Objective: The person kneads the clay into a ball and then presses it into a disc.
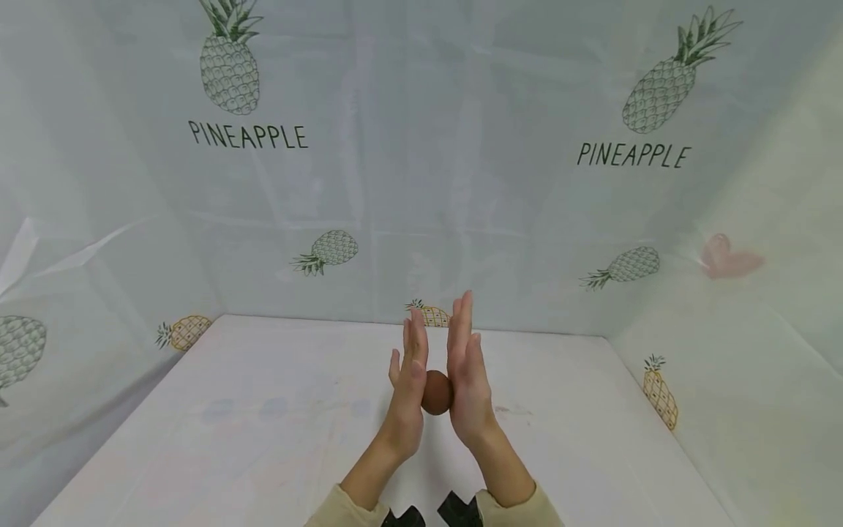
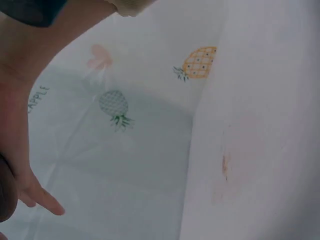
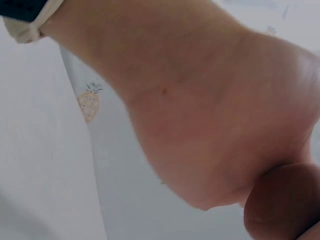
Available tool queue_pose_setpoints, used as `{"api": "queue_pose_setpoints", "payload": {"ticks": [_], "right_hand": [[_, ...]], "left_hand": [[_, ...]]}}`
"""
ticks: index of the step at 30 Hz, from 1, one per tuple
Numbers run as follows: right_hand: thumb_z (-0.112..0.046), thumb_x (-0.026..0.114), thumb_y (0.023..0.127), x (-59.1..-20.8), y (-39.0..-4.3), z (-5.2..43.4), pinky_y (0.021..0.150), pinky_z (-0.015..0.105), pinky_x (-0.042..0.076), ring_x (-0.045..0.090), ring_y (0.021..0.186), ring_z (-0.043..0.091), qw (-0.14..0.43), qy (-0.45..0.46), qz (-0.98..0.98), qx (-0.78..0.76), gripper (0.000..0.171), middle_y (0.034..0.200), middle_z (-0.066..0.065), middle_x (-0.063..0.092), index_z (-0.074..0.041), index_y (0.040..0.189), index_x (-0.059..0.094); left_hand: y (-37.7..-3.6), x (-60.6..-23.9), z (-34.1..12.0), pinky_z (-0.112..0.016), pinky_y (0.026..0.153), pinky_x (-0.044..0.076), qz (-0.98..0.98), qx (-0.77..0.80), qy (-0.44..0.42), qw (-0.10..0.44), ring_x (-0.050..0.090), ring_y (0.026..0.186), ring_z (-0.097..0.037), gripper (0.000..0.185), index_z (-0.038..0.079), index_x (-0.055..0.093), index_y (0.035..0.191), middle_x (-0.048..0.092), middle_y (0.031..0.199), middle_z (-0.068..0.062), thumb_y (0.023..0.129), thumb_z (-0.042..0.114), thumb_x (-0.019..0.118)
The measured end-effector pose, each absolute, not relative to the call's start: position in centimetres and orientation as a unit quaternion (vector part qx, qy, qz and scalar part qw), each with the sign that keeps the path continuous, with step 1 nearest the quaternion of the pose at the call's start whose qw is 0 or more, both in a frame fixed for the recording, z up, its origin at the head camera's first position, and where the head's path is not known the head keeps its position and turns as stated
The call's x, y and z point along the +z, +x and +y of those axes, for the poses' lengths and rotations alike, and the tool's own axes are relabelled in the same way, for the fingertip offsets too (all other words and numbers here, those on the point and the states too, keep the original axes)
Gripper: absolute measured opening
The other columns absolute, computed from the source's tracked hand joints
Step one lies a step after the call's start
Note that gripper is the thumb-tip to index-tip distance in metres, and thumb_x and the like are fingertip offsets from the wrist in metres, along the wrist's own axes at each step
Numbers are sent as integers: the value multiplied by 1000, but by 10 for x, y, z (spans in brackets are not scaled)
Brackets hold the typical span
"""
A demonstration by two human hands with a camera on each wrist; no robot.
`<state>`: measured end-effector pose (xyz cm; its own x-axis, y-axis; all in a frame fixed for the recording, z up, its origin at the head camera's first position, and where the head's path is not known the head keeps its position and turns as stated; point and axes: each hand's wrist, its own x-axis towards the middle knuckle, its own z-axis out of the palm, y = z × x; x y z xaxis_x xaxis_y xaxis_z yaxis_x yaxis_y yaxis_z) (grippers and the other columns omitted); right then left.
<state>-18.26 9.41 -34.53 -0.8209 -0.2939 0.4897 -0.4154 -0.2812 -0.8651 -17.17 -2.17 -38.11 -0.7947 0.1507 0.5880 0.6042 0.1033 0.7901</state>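
A smooth brown ball (image 1: 437, 393), much like a lump of modelling clay, sits between the two palms over the white table. From the left, my left hand (image 1: 410, 391) presses its palm against the ball, fingers straight and pointing up and away. My right hand (image 1: 469, 384) faces it from the other side, palm on the ball and fingers extended. Close up in the right wrist view, the round ball (image 3: 280, 205) shows below the base of a palm. Only a dark slice of the ball (image 2: 6, 192) appears at the left edge of the left wrist view.
The white tabletop (image 1: 263, 454) carries faint bluish and reddish stains, including a brown smear (image 1: 514, 411) right of the hands. A pale curtain (image 1: 421, 161) printed with pineapples surrounds the table at the back and both sides. Black straps (image 1: 461, 509) show at the cream sleeves (image 1: 520, 509).
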Motion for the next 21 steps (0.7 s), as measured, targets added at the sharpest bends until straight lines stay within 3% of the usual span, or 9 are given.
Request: {"api": "queue_pose_setpoints", "payload": {"ticks": [9,13,21], "right_hand": [[-55,1,112,-356,-185,82,123,63,-21,-19,163,22,-12,298,-587,753,63,174,-19,-20,-34,168,-17],[-56,1,112,-356,-179,76,124,61,-20,-20,163,25,-24,312,-594,741,64,173,-19,-22,-32,168,-18],[-49,0,113,-346,-164,74,122,66,-20,-17,163,24,-7,335,-598,728,60,175,-16,-19,-34,169,-15]], "left_hand": [[-167,-367,-31,-63,119,-22,-714,-621,-259,191,-17,163,-16,62,31,-8,171,-9,179,8,112,48,3],[-171,-364,-39,-62,119,-23,-706,-636,-241,194,-17,163,-12,63,32,-8,170,-12,178,12,111,51,3],[-178,-368,-47,-63,119,-24,-707,-647,-215,191,-20,162,-11,63,33,-10,170,-15,176,17,111,51,4]]}}
